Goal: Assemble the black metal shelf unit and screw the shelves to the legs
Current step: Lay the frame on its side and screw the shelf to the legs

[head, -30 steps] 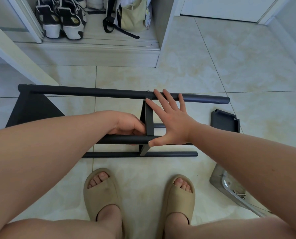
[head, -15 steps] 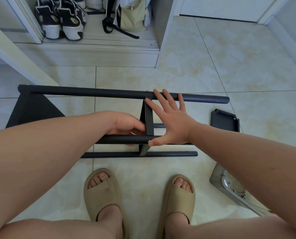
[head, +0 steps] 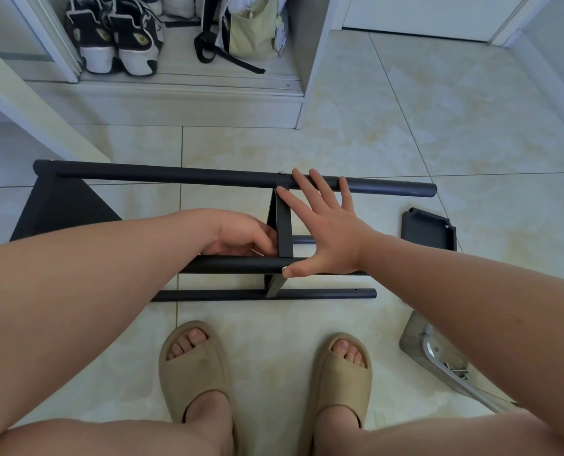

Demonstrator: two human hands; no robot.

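No movement since: shelf frame (head: 175, 176) on tiled floor (head: 405, 126).

Home entryway, tiled floor (head: 405, 133), sneakers (head: 116, 37) in closet, bag (head: 251, 37)

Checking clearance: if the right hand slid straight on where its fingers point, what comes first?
The far black leg tube; the right hand seems to rest its fingers on it, with floor tiles beyond.
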